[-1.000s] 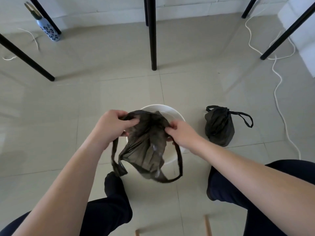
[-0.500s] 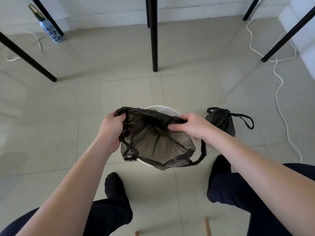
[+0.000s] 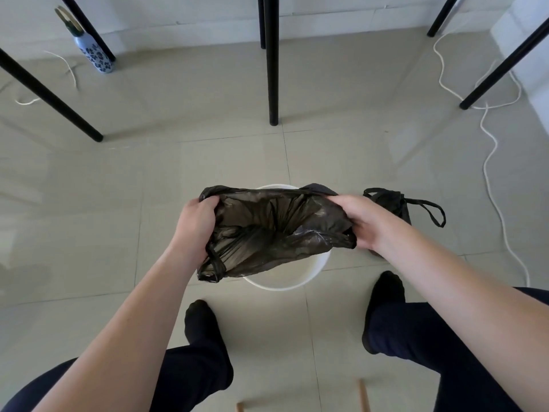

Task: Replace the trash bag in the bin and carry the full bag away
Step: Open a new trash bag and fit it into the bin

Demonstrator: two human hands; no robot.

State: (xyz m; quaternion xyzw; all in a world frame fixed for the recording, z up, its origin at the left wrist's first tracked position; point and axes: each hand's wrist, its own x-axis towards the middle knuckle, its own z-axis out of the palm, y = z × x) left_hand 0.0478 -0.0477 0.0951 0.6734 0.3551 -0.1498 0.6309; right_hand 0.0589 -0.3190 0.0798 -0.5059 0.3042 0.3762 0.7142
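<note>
An empty black trash bag [image 3: 273, 233] is stretched wide open just above the round white bin [image 3: 285, 283] on the tiled floor. My left hand [image 3: 196, 221] grips the bag's left rim. My right hand [image 3: 361, 221] grips its right rim. The bag's mouth faces up and its body hangs into the bin's opening, hiding most of the bin. The full black bag [image 3: 392, 203], tied with its handles loose, sits on the floor right of the bin, partly behind my right hand.
Black table legs [image 3: 271, 69] stand ahead, with others at left and right. A patterned bottle [image 3: 93, 53] is at the far left by the wall. A white cable [image 3: 490, 162] trails along the right. My feet [image 3: 202, 325] flank the bin.
My hands have pulled apart, spreading the crumpled bag from a bunch into a wide open mouth, and lowered it over the bin.
</note>
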